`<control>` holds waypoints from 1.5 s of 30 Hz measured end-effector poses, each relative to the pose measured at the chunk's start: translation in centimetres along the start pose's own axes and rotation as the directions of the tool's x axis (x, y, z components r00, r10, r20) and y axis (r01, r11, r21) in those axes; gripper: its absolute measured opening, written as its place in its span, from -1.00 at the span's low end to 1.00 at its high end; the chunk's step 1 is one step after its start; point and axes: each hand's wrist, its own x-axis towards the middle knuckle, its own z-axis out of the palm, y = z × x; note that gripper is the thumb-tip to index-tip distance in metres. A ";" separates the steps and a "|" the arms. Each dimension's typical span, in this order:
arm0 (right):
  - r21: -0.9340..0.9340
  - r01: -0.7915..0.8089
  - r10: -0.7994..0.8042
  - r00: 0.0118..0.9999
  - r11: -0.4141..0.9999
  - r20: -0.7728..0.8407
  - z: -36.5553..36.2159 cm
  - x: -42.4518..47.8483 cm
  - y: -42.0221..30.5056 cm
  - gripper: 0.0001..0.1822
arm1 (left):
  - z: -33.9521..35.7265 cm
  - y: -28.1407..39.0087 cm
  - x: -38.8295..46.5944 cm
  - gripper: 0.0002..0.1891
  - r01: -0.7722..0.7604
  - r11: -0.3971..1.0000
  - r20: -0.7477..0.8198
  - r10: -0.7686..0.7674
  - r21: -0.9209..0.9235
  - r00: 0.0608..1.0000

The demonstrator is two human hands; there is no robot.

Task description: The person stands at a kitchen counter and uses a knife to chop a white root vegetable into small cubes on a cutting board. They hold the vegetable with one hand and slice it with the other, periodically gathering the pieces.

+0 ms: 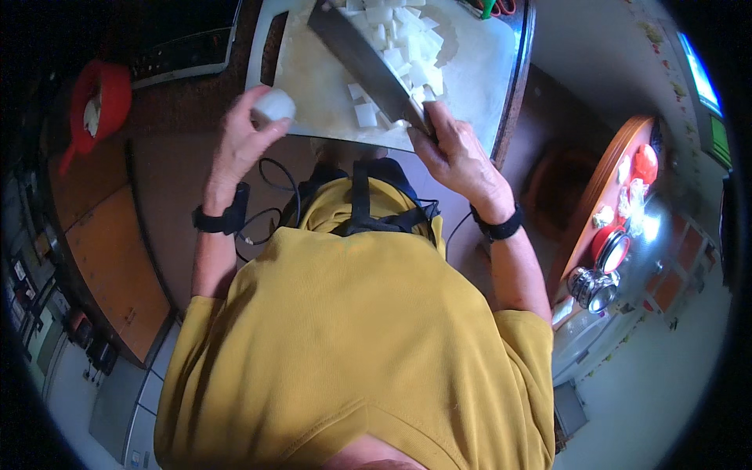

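Observation:
My left hand (249, 132) holds a rounded white peeled vegetable piece (274, 106) between thumb and fingers, at the lower left edge of a pale plastic cutting board (317, 111). My right hand (461, 153) grips the handle of a cleaver (364, 61), whose broad dark blade slants up and left over the board. A pile of white vegetable chunks (414, 44) lies at the blade's right side. A few more cut pieces (365, 114) are on the board left of the blade, near the front edge.
A red strainer-like container (111, 97) with pale contents is at the far left. Red-handled scissors (504, 7) and a green object (487, 8) sit by the board's upper right corner. On the right, a wooden table (611, 158) bears bags, a red bowl (608, 244) and metal pots (593, 288).

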 end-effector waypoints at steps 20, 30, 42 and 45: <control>-0.443 0.238 -0.139 0.960 0.865 0.244 -4.3 0.0 6.3 -0.85 | 1.9 2.2 -0.6 -0.37 -0.029 0.999 0.103 0.027 0.024 0.994; -0.465 0.242 -0.154 0.963 0.852 0.221 -5.8 -0.7 5.6 -0.84 | 2.4 2.7 0.1 -0.39 -0.013 0.991 0.061 0.005 0.131 0.998; -0.427 0.309 -0.163 0.925 0.850 0.344 -7.9 -3.6 6.8 -0.87 | -0.5 0.3 0.0 -0.40 0.110 0.985 -0.055 -0.103 0.133 0.993; -0.461 0.329 -0.187 0.926 0.824 0.328 -8.8 -2.3 7.6 -0.87 | -0.1 1.4 -0.1 -0.38 0.133 0.984 -0.020 -0.131 0.116 0.991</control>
